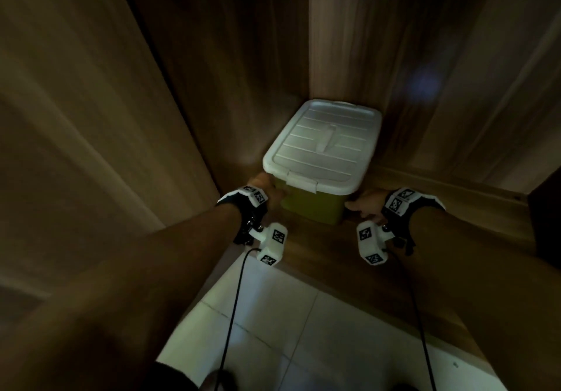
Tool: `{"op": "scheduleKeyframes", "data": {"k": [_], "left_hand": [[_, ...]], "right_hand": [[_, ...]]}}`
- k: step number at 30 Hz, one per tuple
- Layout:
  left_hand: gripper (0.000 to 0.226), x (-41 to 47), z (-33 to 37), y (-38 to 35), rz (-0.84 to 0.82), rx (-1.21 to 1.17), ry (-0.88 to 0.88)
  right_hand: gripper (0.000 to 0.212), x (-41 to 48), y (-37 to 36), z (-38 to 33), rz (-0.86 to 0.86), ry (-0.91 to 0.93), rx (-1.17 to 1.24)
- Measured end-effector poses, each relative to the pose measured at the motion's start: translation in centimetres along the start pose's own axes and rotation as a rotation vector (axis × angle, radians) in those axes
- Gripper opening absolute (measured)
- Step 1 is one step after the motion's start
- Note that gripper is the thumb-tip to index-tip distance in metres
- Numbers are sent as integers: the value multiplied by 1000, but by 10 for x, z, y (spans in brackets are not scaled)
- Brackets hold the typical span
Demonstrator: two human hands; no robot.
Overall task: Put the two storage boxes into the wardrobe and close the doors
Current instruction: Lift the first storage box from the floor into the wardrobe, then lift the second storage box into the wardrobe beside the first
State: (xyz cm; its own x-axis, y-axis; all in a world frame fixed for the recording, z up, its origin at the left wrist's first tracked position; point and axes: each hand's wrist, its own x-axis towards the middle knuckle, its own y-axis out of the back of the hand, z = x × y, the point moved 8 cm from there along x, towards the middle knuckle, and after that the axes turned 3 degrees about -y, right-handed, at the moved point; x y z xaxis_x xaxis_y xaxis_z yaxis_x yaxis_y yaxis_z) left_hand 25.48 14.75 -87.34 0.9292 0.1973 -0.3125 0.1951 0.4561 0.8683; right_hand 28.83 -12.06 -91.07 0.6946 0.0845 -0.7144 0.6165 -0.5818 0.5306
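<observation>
Between both hands' fingers point(274, 192) — storage box point(315, 208), on wardrobe floor point(318, 248).

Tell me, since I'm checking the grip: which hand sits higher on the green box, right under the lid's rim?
The left hand, tucked under the white lid; the right hand sits lower, by the base.

Probably a home bedroom, though the light is dim: a wood-grain wardrobe point(349, 41) standing open over a pale tiled floor point(288, 330).
</observation>
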Motion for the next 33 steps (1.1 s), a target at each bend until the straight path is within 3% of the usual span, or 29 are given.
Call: {"op": "scheduleKeyframes", "data": {"k": [6, 11, 15, 18, 22, 25, 28, 33], "left_hand": [[40, -99, -49, -18, -257, -255, 207], [48, -178, -134, -10, -380, -248, 328], [52, -254, -189, -4, -420, -241, 371], [51, -316, -255, 7, -372, -269, 414], [58, -384, -339, 31, -304, -465, 562], [52, -388, -347, 44, -310, -434, 486], [56, -390, -343, 72, -297, -277, 425], [52, -408, -362, 156, -190, -290, 423]], "right_hand": [[70, -69, -58, -17, -144, 34, -68], [65, -119, -144, -32, -213, 71, -294], [48, -156, -221, -66, -213, 166, -398], [69, -196, -299, -106, -367, 236, -537], [72, -250, -366, -156, -478, 316, -502], [76, -286, -391, -184, -551, 301, -568], [78, -312, -402, -217, -534, 312, -602], [73, -338, -408, -248, -470, 350, -578]]}}
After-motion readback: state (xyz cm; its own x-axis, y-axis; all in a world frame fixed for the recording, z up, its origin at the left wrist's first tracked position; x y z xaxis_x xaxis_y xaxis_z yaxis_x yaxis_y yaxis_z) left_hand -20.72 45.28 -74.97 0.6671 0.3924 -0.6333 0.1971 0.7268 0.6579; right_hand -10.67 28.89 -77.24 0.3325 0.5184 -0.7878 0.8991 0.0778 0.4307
